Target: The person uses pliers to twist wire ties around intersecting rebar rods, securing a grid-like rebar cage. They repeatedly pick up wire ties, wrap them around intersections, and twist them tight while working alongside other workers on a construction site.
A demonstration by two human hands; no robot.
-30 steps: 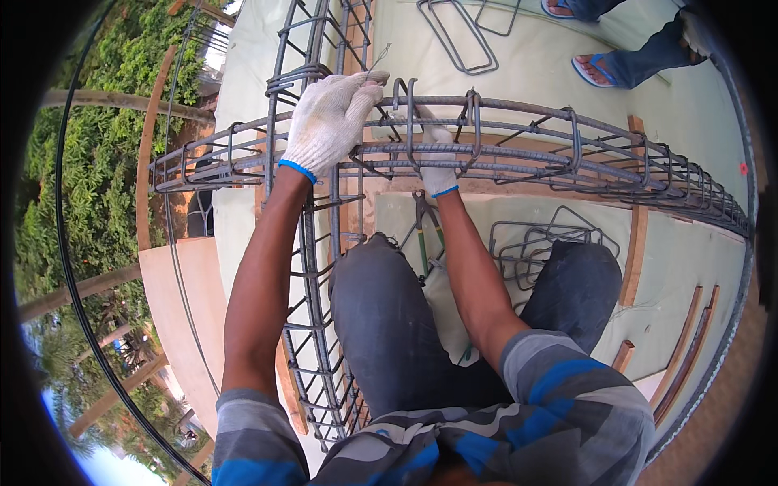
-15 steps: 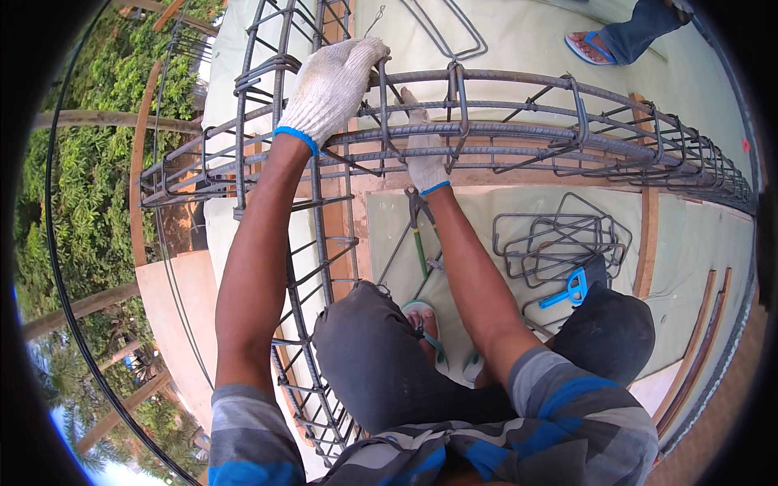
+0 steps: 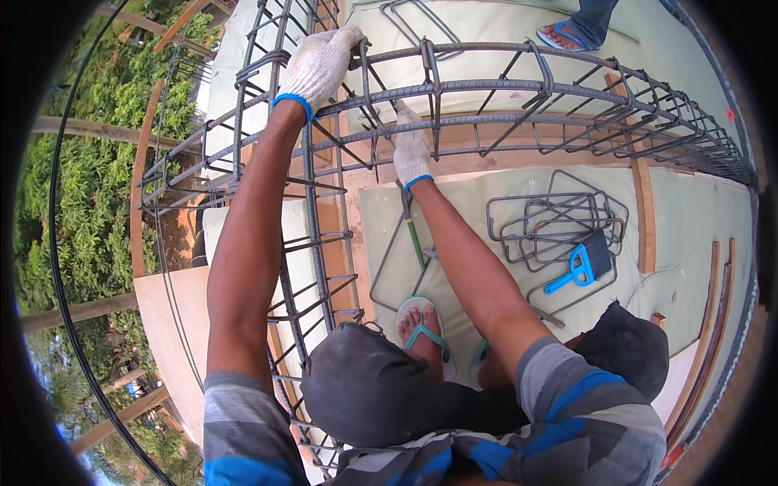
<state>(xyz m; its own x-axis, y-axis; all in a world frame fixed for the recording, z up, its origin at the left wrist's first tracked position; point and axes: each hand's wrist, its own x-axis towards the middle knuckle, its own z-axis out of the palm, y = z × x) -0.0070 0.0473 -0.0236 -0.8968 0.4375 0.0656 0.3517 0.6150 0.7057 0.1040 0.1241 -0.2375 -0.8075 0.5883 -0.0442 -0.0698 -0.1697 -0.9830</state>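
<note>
A long cage of ribbed steel bars crosses in front of me, with bent stirrups around its bars. My left hand, in a white knitted glove with a blue cuff, is closed at the top of a steel stirrup near the cage corner. Lower and to the right, my right hand, gloved alike, reaches among the bars and is closed by the same stirrup's lower part. Bars partly hide its fingers. Below that hand, green-handled pincers lie by my foot.
Another bar cage runs toward me on the left. Loose stirrups and a blue-handled flat tool lie on the pale sheet to the right. A person's sandalled foot stands beyond the cage. Trees lie past the left edge.
The view has shifted, so the cage and floor items sit higher in it. Both hands remain at the stirrup. My knees have shifted, uncovering more of the blue-handled tool and my foot.
</note>
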